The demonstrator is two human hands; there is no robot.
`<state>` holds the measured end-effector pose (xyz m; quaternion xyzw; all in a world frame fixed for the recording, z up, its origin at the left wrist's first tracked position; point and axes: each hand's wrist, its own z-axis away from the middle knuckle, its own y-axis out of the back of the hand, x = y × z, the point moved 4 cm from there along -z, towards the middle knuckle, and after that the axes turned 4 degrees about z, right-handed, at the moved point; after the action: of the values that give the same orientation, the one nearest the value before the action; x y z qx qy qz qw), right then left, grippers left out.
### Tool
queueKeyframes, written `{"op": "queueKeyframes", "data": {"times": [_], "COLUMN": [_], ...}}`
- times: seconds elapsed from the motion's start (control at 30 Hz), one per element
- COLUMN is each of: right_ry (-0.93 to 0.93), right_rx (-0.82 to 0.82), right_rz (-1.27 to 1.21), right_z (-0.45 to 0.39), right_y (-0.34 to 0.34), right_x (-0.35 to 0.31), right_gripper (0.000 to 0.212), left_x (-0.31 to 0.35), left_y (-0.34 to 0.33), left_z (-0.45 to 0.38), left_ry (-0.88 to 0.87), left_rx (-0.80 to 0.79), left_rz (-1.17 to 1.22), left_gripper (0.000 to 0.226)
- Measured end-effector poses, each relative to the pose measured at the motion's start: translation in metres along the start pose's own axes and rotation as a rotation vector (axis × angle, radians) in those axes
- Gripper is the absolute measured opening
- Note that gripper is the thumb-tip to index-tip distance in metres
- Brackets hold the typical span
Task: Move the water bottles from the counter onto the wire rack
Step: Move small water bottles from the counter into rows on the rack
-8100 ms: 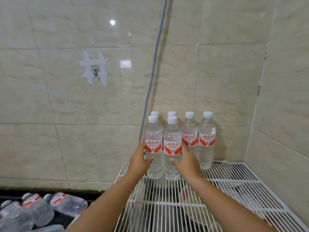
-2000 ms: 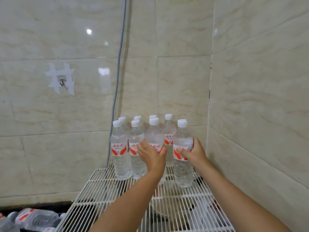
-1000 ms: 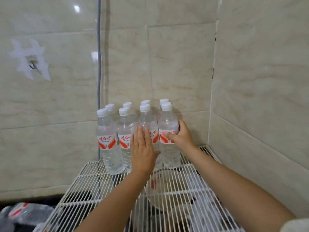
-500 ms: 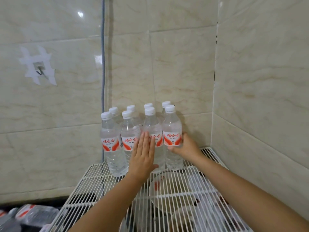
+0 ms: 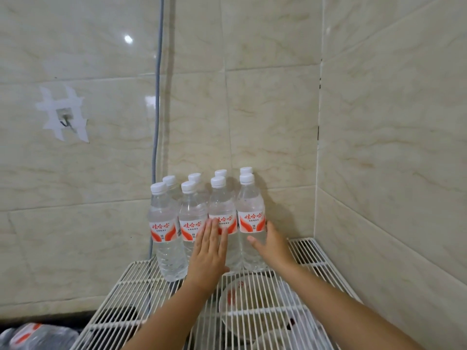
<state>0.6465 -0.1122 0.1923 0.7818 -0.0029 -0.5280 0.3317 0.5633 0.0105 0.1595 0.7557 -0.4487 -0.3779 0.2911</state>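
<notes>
At the lower left, several water bottles on the counter [image 5: 38, 335] lie on their sides, partly cut off by the frame edge — these are judged to be the remaining work, and their count cannot be determined. The wire rack [image 5: 316, 251] stands to the right of them, in the corner of the tiled wall. Eight bottles on the rack [image 5: 192, 213] stand upright in two rows of four at its rear edge, the back row close against the wall, the bottles touching or nearly touching their neighbours. The left hand [image 5: 209, 251] rests flat, fingers straight and together, against the front of the two middle bottles of the front row — it grasps nothing. The right hand [image 5: 271, 245] lies beside the front right bottle [image 5: 251, 210], thumb across its front, fingers behind and hidden; it appears to grasp the bottle lightly. Judgement: the current pair is placed and is being squared up; the task is partly complete.
</notes>
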Motion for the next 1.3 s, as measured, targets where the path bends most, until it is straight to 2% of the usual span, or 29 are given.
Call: {"op": "queueKeyframes", "data": {"times": [0.13,0.17,0.27,0.3,0.37,0.4,0.47,0.57,0.73,0.9,1.0,1.13,1.3], "right_ry": [-0.028,-0.042,-0.112,-0.14,-0.15,-0.115,0.009,0.139,0.461,0.69,0.741,0.758,0.651], "right_rx": [-0.013,-0.008,-0.021,-0.033,-0.062,-0.061,-0.042,-0.072,-0.126,-0.16,-0.23,-0.338,-0.491], "right_rz": [0.191,0.242,0.352,0.397,0.563,0.672,0.817,0.811,0.836,0.812,0.742,0.703,0.686], "right_z": [0.004,0.005,0.006,0.006,0.011,0.015,0.022,0.038,0.065,0.105,0.137,0.178,0.221], "right_y": [0.003,0.005,0.007,0.007,0.006,0.005,0.001,-0.013,-0.059,-0.13,-0.186,-0.274,-0.398], "right_x": [-0.001,-0.002,-0.003,-0.004,-0.01,-0.015,-0.031,-0.058,-0.109,-0.165,-0.197,-0.232,-0.251], "right_gripper": [0.043,0.043,0.042,0.04,0.032,0.028,0.027,0.027,0.049,0.046,0.046,0.046,0.044], "left_x": [-0.004,-0.005,-0.012,-0.014,-0.016,-0.02,-0.029,-0.05,-0.097,-0.152,-0.19,-0.246,-0.319], "left_y": [0.009,0.014,0.017,0.019,0.036,0.046,0.056,0.068,0.085,0.103,0.112,0.12,0.087], "left_z": [0.006,0.008,0.022,0.024,0.035,0.042,0.055,0.078,0.125,0.191,0.24,0.317,0.431], "left_ry": [0.057,0.062,0.066,0.105,0.184,0.237,0.324,0.466,0.651,0.763,0.841,0.851,0.945], "left_rx": [0.024,0.014,-0.091,-0.143,-0.16,-0.125,-0.171,-0.242,-0.31,-0.374,-0.378,-0.275,-0.57], "left_rz": [0.031,0.051,0.038,0.04,0.026,0.037,0.024,0.102,0.096,0.082,0.047,0.003,0.044], "left_gripper": [0.148,0.135,0.069,0.062,0.068,0.066,0.062,0.061,0.057,0.055,0.051,0.041,0.05]}}
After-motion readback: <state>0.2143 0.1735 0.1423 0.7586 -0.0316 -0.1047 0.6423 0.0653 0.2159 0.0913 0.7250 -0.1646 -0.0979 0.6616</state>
